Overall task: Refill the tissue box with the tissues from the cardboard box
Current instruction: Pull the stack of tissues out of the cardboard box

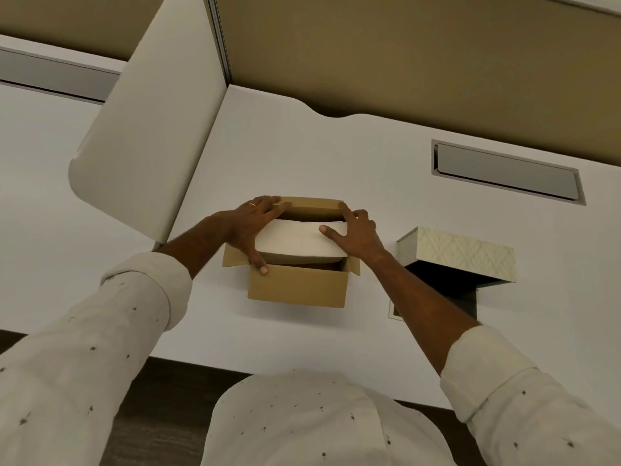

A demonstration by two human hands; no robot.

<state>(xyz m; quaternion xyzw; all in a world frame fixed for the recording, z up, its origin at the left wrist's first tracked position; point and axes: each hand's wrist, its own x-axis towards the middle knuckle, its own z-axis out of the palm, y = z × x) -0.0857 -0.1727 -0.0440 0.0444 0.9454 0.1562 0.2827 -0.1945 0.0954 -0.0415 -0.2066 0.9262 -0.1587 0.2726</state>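
Note:
A brown cardboard box (297, 285) stands open in the middle of the white desk (302, 153). A white stack of tissues (295, 242) rests across its top, half out of the box. My left hand (253, 227) grips the stack's left end, thumb down on the box's front edge. My right hand (358, 235) holds the stack's right end, fingers spread over it. To the right sits the tissue box (465, 252), pale green with a leaf pattern, propped up on a dark base; my right forearm crosses in front of it.
A white divider panel (144, 136) juts out at the left, close to my left forearm. A grey cable flap (505, 171) is set into the desk at the back right. A tan wall panel runs along the back. The desk's front edge lies near my body.

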